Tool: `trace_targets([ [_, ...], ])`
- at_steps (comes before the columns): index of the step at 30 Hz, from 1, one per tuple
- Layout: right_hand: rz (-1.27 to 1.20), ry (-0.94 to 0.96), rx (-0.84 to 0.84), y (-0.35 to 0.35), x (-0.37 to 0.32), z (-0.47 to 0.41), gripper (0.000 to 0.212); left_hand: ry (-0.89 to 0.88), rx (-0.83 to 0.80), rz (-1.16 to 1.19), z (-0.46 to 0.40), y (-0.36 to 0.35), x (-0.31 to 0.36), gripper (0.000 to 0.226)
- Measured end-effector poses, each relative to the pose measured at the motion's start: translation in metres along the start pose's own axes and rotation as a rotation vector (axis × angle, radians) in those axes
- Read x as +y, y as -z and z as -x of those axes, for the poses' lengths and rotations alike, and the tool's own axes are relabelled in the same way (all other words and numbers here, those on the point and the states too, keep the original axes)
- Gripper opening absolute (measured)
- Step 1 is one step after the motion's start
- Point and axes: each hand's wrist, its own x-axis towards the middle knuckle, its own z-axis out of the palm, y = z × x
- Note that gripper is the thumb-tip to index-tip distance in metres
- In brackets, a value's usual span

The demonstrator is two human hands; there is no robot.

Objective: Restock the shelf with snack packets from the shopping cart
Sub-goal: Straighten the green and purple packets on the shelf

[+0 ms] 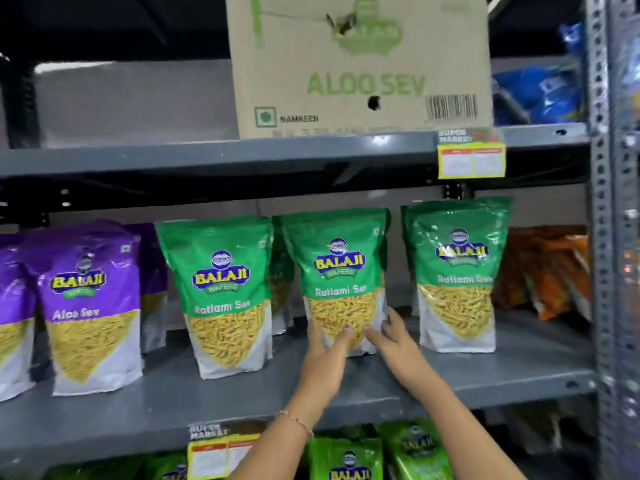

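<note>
A green Ratlami Sev packet (341, 268) stands upright in the middle of the grey shelf (207, 403). My left hand (323, 362) lies flat against the packet's lower front. My right hand (393, 336) cups its lower right corner, thumb at the side. Both hands touch the packet while it rests on the shelf. Two more green Ratlami Sev packets stand beside it, one to the left (227, 296) and one to the right (455, 271). The shopping cart is out of view.
Purple Aloo Sev packets (90, 306) stand at the left. Orange packets (547, 271) lie at the far right by the metal upright (613, 237). An Aloo Sev carton (360, 64) sits on the shelf above. Green packets (346, 459) fill the shelf below.
</note>
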Motion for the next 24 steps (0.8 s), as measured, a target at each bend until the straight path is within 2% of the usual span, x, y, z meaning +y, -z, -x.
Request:
trace_targets([
  [4,0.123,0.007,-0.092,0.007,-0.008,0.003,0.087,-0.009,0.027,0.018,-0.001,-0.003,0.007,0.071],
  [6,0.187,0.010,-0.093,0.002,-0.007,0.007,0.089,0.001,-0.049,0.055,0.002,0.003,0.008,0.064],
  [8,0.214,0.001,-0.122,-0.008,-0.002,0.013,0.087,0.018,-0.046,0.049,0.003,0.013,-0.008,0.063],
  [14,0.186,-0.002,0.037,0.003,-0.001,0.015,0.078,0.036,-0.216,-0.076,-0.005,0.009,-0.012,0.066],
  [16,0.180,0.009,0.093,0.009,-0.001,0.015,0.072,0.044,-0.226,-0.114,-0.010,0.007,-0.013,0.067],
  [19,0.195,0.026,0.091,0.011,-0.003,0.015,0.068,0.040,-0.224,-0.169,-0.013,0.006,-0.017,0.070],
  [24,0.205,0.028,0.083,0.008,0.000,0.016,0.073,0.038,-0.273,-0.181,-0.021,0.008,-0.025,0.083],
])
